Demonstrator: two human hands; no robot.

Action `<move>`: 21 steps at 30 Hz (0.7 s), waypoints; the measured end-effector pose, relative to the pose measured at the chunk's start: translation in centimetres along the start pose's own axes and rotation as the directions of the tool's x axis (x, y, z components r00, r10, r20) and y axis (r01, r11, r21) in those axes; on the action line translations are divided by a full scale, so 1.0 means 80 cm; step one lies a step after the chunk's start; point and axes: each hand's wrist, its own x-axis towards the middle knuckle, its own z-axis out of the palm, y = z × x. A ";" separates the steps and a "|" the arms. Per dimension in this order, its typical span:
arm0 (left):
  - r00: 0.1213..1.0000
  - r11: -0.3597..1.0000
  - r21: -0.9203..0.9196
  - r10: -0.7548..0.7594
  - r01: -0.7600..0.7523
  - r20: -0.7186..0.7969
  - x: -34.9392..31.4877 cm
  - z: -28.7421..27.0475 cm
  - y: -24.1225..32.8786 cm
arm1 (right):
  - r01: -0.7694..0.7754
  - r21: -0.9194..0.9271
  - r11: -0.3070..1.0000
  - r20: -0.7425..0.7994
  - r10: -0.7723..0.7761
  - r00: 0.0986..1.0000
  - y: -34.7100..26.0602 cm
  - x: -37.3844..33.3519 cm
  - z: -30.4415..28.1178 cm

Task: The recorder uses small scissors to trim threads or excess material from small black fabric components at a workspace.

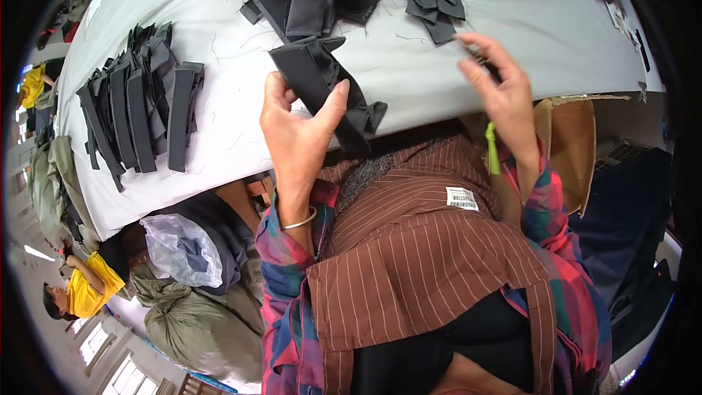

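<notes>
My left hand (303, 121) is closed on a folded dark grey fabric piece (311, 77), pinched between thumb and fingers over the table's near edge. The piece's lower end hangs down in front of the apron. To the right, apart from the fabric, my right hand (504, 91) is raised with its fingers closed round small dark thread snips (482, 61), mostly hidden by the fingers. A yellow-green ribbon (492, 150) dangles beside that wrist. Beyond my hands lies a loose heap of dark grey fabric pieces (314, 14).
A row of stacked dark strips (135, 113) lies at the left on the white-covered table (234, 139). A cardboard box (574, 146) stands by the near right edge. Lower left are a clear plastic bag (179, 249) and olive cloth bundles (197, 329). A person in yellow (95, 285) is farther left.
</notes>
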 end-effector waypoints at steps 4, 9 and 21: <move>0.962 0.943 -0.205 -0.242 0.264 0.127 0.004 0.003 -0.033 | 0.111 -0.126 0.986 0.258 -0.076 0.963 -0.026 -0.012 0.027; 0.945 0.874 -0.369 -0.258 0.317 0.200 0.000 0.002 -0.043 | 0.316 -0.190 0.929 0.314 -0.247 0.916 -0.014 -0.016 0.043; 0.937 0.867 -0.372 -0.255 0.331 0.240 -0.004 0.008 -0.035 | 0.488 -0.320 0.812 0.404 -0.349 0.846 -0.006 -0.013 0.051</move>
